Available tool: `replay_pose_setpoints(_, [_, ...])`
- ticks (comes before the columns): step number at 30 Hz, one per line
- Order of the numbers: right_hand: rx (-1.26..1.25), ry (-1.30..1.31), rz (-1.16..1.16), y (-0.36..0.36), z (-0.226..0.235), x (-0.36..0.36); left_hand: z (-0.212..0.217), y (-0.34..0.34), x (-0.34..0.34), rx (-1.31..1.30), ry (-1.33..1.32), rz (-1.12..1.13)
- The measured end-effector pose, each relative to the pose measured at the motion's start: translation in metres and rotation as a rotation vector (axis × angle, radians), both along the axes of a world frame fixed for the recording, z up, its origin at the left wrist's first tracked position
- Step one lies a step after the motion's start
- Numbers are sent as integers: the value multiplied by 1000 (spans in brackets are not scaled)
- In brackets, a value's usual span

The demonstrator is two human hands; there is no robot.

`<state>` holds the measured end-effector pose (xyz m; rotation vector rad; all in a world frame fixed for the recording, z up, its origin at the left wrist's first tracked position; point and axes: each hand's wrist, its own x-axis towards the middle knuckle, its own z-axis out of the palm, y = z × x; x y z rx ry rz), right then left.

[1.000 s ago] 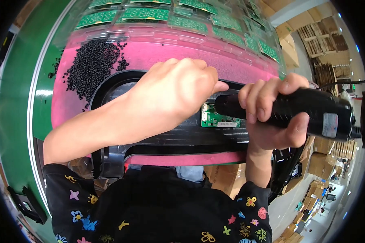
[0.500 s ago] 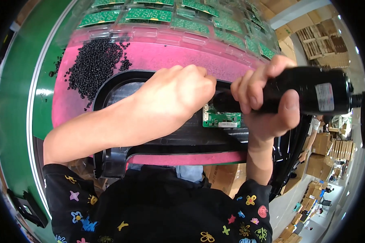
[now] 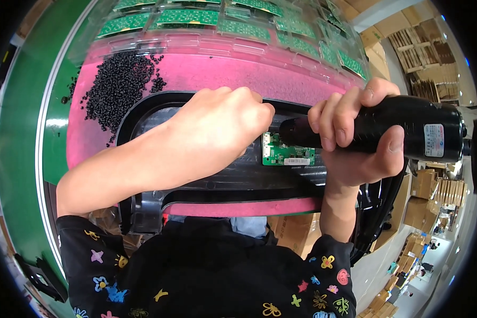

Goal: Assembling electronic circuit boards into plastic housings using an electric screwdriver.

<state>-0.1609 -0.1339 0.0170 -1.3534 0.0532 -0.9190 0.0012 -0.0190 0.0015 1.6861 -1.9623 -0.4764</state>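
Right hand [image 3: 345, 127] is wrapped around the black power tool [image 3: 392, 119], probably heavy, best gripped mid-barrel; circuit board [image 3: 279, 152] appears fragile; left hand [image 3: 225, 124] is curled, contents undeterminable.

Left hand [image 3: 225, 123] curled, forearm [image 3: 119, 168] slantwise — right hand [image 3: 344, 126] in a wraparound grip, thumb [image 3: 390, 151] apart

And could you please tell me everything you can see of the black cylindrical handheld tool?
The black cylindrical handheld tool looks plastic, its thick body narrowing to a nose at picture left, with a pale rectangular label near its wide end. The right hand grips it. In view, the nose overlaps the green rectangular circuit board; whether its tip touches is hidden.
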Motion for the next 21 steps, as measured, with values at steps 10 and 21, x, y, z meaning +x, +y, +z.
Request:
replay_pose_setpoints(10, [-76,131,249,-13,8,11,-2,4,5,-282,8,29])
replay_pose_setpoints(21, [-50,-16,531,-19,1,21,-3,-1,15,-247,-3,62])
